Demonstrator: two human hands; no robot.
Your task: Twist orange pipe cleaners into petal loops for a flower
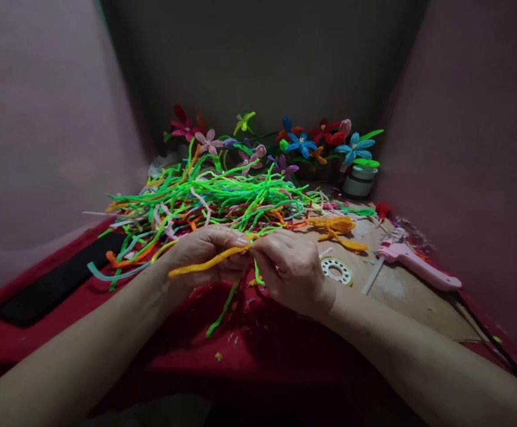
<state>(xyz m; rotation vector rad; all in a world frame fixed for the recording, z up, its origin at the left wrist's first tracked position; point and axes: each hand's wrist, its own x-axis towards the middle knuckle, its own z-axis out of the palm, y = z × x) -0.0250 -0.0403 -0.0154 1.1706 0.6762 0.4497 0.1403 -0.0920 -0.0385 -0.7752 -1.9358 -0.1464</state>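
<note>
An orange pipe cleaner (211,262) runs across the fingers of my left hand (202,258), its loose end pointing left over the wrist. My left thumb and fingers press together on it. Close against them, my right hand (291,267) pinches the same pipe cleaner near its other end. The fingertips of both hands nearly meet, and what lies between them is partly hidden. Just behind the hands spreads a tangled heap of pipe cleaners (240,190), mostly green. A single green pipe cleaner (223,311) hangs or lies below the hands.
Pipe-cleaner flowers (301,144) stand along the back, with a small jar (360,179) at right. A pink glue gun (418,267), a tape roll (337,271) and an orange bundle (332,226) lie on cardboard (412,305). A dark flat object (48,290) rests at left.
</note>
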